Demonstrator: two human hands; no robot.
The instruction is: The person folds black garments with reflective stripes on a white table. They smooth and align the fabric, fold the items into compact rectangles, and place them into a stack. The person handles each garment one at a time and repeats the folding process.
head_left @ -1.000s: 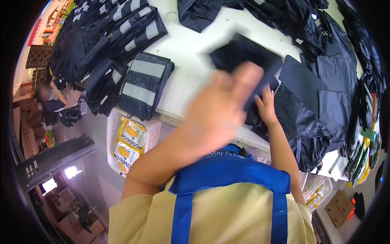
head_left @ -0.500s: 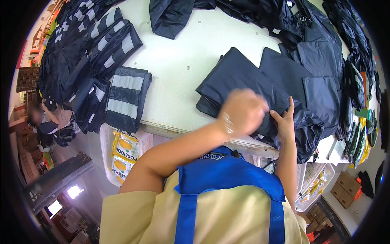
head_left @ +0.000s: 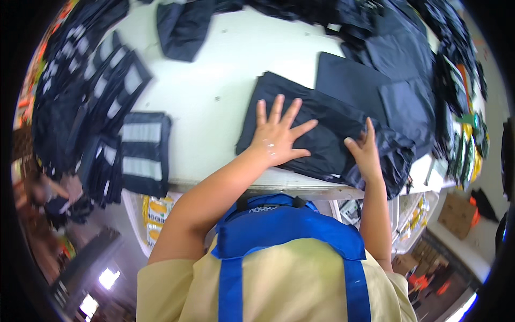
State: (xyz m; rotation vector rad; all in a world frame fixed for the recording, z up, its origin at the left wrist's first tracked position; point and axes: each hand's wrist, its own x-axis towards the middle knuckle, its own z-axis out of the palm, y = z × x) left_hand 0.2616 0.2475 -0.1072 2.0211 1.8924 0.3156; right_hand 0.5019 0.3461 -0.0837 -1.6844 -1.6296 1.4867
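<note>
A folded dark navy garment [head_left: 327,145] of thin, slightly shiny fabric lies near the table's front edge, in front of me. My left hand [head_left: 280,137] is open on its left part, palm down with fingers spread wide. Beside the garment's right part is my right hand [head_left: 366,153], open, with thumb and index finger apart; its other fingers are partly hidden. Bunched dark fabric [head_left: 399,161] sits just right of that hand. Behind the garment are smooth dark folded pieces [head_left: 348,78].
On the white table [head_left: 198,107], a folded dark garment with reflective bands [head_left: 144,150] lies at left, by a pile of similar ones [head_left: 102,91]. Below the edge stand a basket [head_left: 131,214] of yellow-and-white packets and another basket [head_left: 402,239]. A person [head_left: 53,193] is far left.
My left hand went from a blurred, closed pose over the garment to spread flat on its left part. The garment's upper fold looks flatter and reshaped. The whole view has shifted.
</note>
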